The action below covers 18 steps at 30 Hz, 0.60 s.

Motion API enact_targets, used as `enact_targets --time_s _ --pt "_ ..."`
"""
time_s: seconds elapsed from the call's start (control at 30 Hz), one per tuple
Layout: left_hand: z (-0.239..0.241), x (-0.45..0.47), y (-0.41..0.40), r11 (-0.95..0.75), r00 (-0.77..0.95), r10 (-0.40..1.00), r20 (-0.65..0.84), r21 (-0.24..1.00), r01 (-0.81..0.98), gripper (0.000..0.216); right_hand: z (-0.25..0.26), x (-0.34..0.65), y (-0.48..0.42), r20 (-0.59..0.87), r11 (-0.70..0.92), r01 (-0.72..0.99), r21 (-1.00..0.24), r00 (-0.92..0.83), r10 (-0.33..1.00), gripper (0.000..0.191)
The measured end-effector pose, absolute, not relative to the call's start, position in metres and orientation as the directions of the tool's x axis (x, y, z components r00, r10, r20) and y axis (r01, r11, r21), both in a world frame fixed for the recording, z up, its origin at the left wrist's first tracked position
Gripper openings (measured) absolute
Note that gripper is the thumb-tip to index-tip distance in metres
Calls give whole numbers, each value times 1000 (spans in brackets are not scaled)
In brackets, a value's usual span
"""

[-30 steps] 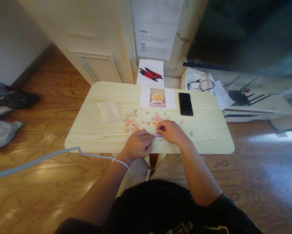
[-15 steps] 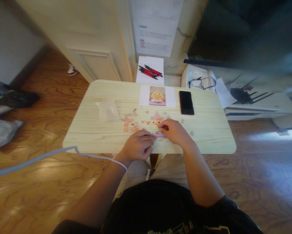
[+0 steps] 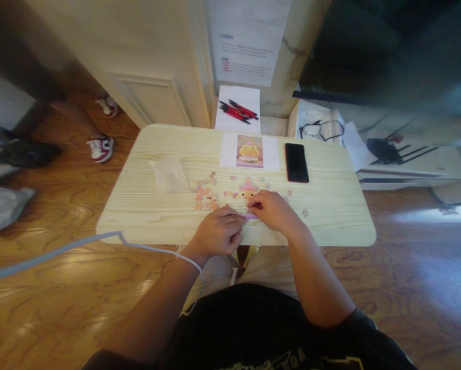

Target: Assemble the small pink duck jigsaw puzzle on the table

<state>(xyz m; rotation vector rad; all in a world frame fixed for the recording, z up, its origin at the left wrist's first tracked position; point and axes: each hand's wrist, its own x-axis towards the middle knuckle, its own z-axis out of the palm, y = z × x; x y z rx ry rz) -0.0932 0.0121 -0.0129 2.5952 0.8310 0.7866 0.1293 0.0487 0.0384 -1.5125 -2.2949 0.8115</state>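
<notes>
My left hand (image 3: 218, 231) rests curled on the pale wooden table (image 3: 146, 205), its fingertips against a small pink puzzle section near the front edge. My right hand (image 3: 273, 209) is pinched on the same spot, fingers closed on a tiny puzzle piece I can barely see. Just beyond my fingers lies a partly joined yellow and pink puzzle (image 3: 247, 189). A heap of loose puzzle pieces (image 3: 205, 195) sits to the left of it. A reference picture (image 3: 249, 151) of a yellow figure lies at the table's far edge.
A black phone (image 3: 296, 162) lies right of the picture, a clear plastic bag (image 3: 169, 173) at the left. Red and black pens (image 3: 238, 110) sit on a sheet behind the table. Another person's legs and sneakers (image 3: 101, 148) stand at the upper left. A grey cable (image 3: 53, 252) crosses the floor.
Another person's legs and shoes have stepped into view at the upper left. My hands have stayed at the same spot, with only small finger movements.
</notes>
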Motion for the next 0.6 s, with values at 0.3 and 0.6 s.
enact_targets --time_s 0.3,0.6 --pt "-11 -93 12 -778 691 614 381 438 450 12 36 129 48 -58 307 748 -589 -418 906 18" --pt "-11 -92 12 -774 682 621 386 438 457 12 39 128 47 -61 306 758 -575 -413 908 16"
